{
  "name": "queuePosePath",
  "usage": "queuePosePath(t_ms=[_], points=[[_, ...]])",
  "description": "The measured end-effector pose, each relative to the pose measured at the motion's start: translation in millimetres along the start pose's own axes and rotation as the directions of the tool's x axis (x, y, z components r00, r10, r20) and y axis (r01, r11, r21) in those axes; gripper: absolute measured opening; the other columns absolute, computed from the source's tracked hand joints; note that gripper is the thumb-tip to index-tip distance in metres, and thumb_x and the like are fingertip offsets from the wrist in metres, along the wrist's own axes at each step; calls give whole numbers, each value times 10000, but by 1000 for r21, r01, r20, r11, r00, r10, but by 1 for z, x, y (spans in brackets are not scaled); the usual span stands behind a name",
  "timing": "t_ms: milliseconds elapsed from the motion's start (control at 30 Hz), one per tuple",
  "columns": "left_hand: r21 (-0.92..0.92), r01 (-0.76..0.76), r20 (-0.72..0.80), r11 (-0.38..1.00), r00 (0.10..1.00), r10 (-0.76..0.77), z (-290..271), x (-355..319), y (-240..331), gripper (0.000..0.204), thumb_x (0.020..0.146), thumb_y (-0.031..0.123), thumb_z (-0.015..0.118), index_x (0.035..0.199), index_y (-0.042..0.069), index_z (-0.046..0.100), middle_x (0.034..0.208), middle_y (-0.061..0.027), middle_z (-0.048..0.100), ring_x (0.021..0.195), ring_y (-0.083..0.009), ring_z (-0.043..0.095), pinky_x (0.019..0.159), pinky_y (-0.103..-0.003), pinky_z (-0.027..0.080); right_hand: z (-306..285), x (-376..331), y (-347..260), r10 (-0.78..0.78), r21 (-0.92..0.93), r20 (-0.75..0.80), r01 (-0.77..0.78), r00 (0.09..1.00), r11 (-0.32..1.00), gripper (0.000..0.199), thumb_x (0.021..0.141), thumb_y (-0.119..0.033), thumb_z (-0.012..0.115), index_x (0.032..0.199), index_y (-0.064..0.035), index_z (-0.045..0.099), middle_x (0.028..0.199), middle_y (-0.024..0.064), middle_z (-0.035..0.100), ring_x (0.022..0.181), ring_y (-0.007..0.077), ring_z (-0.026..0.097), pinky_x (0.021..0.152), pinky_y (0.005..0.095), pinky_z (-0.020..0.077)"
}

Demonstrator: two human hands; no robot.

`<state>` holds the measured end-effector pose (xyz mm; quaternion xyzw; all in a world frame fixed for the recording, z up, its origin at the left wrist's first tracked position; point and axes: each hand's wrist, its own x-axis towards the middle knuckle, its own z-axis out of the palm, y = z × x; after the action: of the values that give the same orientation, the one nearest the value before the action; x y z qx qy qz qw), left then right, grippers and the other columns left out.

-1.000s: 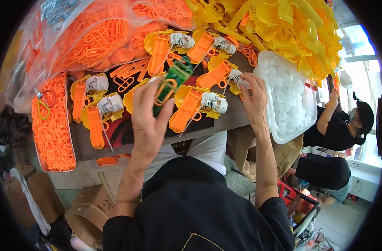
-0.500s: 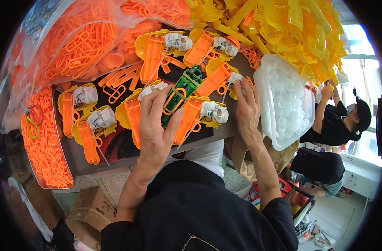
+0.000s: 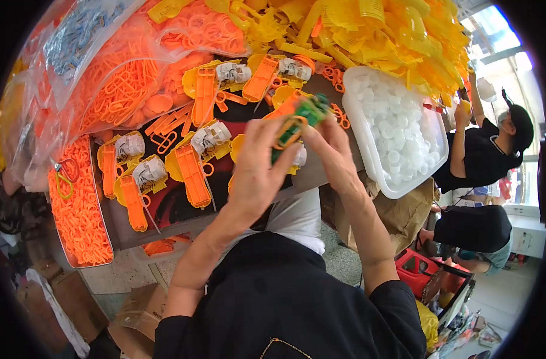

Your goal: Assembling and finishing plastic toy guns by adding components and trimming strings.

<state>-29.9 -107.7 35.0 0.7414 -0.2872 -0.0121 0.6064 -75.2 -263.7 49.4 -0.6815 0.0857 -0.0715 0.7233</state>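
Above the table, both my hands hold a green plastic assembly (image 3: 312, 111) with an orange loop on its side; motion blurs it. My left hand (image 3: 253, 170) is closed round its near-left end. The fingers of my right hand (image 3: 334, 154) press on its right side, partly hidden behind it. Under and around my hands lie several half-built yellow shells with orange handle-like pieces and white wired units, such as one assembly (image 3: 191, 173) beside my left hand. Another assembly (image 3: 267, 78) lies beyond the green one; those right under my hands are partly covered.
A white tub (image 3: 368, 149) of translucent caps stands on the right. A long tray (image 3: 84, 221) of small orange rings, with scissors on it, is at the left. Clear bags (image 3: 114, 78) of orange parts and a heap of yellow shells (image 3: 392, 42) fill the back. Co-workers (image 3: 491, 143) are at the right.
My left hand has lifted the green assembly off the other pieces and turned it. My right hand has left the white unit at the right and come in onto the green assembly.
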Motion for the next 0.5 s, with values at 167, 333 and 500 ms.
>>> queuePosePath(t_ms=[167,333,500], points=[[177,-282,101,943,958,267,22,25,-7,411,903,149,700,1291,46,609,1183,-147,564,1074,-307,567,937,-397,455,-26,2,-12,-160,68,-295,188,942,980,185,1009,-178,588,1079,-6,595,983,97,686,866,133,628,796,285,516],[515,-391,264,763,919,292,28,75,-48,409,859,120,708,1259,66,640,1278,-103,566,1164,-291,552,984,-402,443,-61,-50,-6,13,-250,-270,-83,963,965,150,931,-135,650,1009,-26,583,741,12,594,573,76,549,513,221,459],[454,-575,605,681,760,239,60,106,-61,519,807,98,739,1308,85,606,1343,-68,565,1275,-274,491,1034,-443,423,-66,-72,66,-176,-754,-177,-18,968,657,557,839,-162,754,1321,-14,517,966,183,620,901,419,612,808,443,524]])
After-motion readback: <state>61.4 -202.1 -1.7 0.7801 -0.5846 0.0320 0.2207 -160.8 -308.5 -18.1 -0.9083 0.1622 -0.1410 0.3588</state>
